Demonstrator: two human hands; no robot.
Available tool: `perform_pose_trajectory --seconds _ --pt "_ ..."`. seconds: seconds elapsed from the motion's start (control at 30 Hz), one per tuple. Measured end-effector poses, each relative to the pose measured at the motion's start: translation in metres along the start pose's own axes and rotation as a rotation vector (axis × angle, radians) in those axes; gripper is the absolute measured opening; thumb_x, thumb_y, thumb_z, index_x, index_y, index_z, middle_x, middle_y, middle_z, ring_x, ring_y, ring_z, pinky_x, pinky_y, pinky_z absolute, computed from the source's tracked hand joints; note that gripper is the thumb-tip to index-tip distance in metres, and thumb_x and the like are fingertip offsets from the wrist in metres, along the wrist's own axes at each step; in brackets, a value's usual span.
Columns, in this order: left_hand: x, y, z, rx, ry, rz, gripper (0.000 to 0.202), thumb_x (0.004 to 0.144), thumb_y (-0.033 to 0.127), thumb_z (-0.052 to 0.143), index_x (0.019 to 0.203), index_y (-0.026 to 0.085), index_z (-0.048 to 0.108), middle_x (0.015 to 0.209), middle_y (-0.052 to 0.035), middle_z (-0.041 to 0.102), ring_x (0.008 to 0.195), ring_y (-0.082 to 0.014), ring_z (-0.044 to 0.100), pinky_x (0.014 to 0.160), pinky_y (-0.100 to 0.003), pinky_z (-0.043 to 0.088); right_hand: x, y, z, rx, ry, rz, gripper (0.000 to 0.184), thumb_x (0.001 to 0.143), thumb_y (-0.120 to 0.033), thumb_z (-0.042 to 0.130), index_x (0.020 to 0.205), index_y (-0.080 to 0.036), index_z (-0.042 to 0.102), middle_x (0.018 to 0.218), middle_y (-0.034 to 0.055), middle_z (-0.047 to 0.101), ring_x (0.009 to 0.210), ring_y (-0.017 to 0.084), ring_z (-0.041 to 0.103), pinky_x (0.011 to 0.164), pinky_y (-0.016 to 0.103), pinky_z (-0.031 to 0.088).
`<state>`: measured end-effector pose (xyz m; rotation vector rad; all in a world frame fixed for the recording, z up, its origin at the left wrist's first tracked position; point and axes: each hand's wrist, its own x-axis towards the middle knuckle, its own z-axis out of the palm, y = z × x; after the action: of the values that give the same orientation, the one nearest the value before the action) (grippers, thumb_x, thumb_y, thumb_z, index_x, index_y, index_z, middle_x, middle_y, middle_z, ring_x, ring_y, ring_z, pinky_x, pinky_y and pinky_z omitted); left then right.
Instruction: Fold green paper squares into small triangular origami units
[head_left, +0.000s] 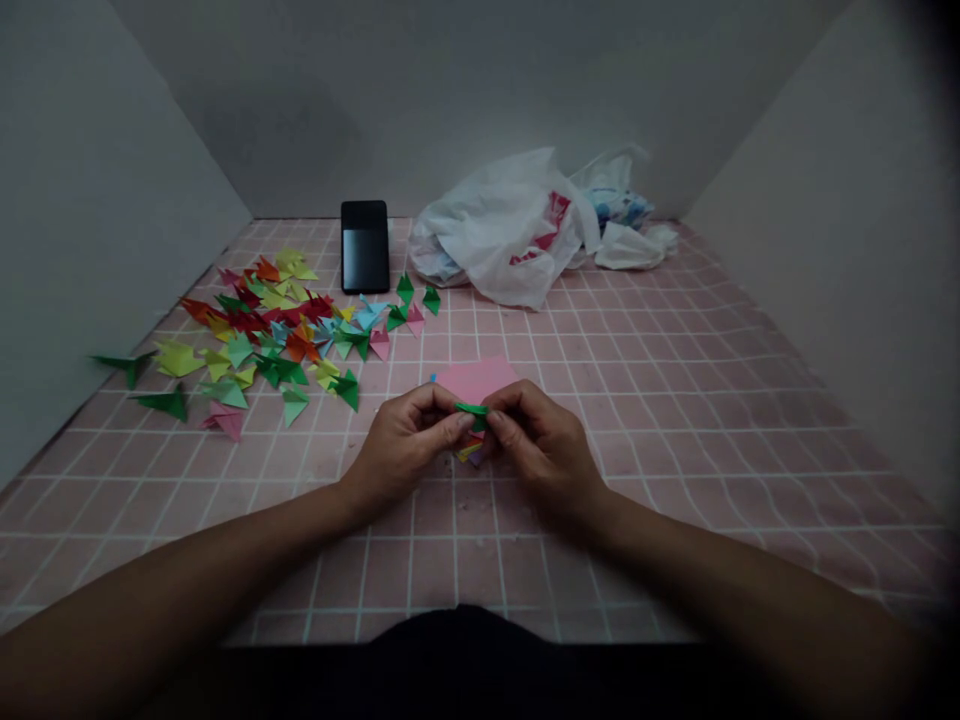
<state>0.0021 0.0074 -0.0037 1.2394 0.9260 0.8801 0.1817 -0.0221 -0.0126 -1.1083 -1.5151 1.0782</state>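
A small piece of folded green paper is pinched between my two hands, near the middle of the table. My left hand grips its left end with thumb and bent fingers. At the other end my right hand pinches it the same way. Just behind and below lies a stack of coloured paper with a pink sheet on top; yellow and other colours peek out beneath my fingers. Part of the stack is hidden by my hands.
Many folded paper figures in several colours lie spread at the left. A black phone leans upright behind them. White plastic bags rest against the back wall. A pink checked cloth covers the table, with walls on three sides.
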Motion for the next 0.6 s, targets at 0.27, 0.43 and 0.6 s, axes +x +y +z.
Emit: perform_pose_trajectory --seconds 0.27,0.43,0.6 --pt "0.0009 0.0011 -0.0008 0.201 0.078 0.218 0.014 0.081 0.022 0.074 0.092 0.017 0.067 0.084 -0.0023 0.071 0.076 -0.0129 0.067 0.072 -0.023 0.056 0.0015 -0.0008 -0.0013 -0.083 -0.017 -0.046 0.011 0.098 -0.022 0.053 0.087 -0.021 0.055 0.07 -0.0004 0.063 0.059 0.014 0.063 0.059 0.031 0.05" --pt "0.0017 0.0035 -0.0049 0.361 0.065 0.323 0.004 0.084 0.02 0.071 0.086 0.016 0.07 0.079 -0.0022 0.073 0.072 -0.0133 0.068 0.066 -0.023 0.055 0.0013 0.0009 -0.001 -0.058 0.0 -0.064 0.01 0.097 -0.021 0.052 0.088 -0.021 0.055 0.072 0.0005 0.064 0.058 0.015 0.065 0.057 0.031 0.051" --pt "0.0028 0.0047 -0.0077 0.483 0.057 0.435 0.003 0.086 0.015 0.068 0.083 0.016 0.069 0.076 -0.0016 0.073 0.069 -0.0114 0.067 0.062 -0.021 0.051 0.0022 0.0024 -0.0004 0.003 -0.019 -0.043 0.009 0.097 -0.023 0.055 0.089 -0.021 0.053 0.071 -0.0003 0.063 0.057 0.016 0.066 0.057 0.031 0.052"
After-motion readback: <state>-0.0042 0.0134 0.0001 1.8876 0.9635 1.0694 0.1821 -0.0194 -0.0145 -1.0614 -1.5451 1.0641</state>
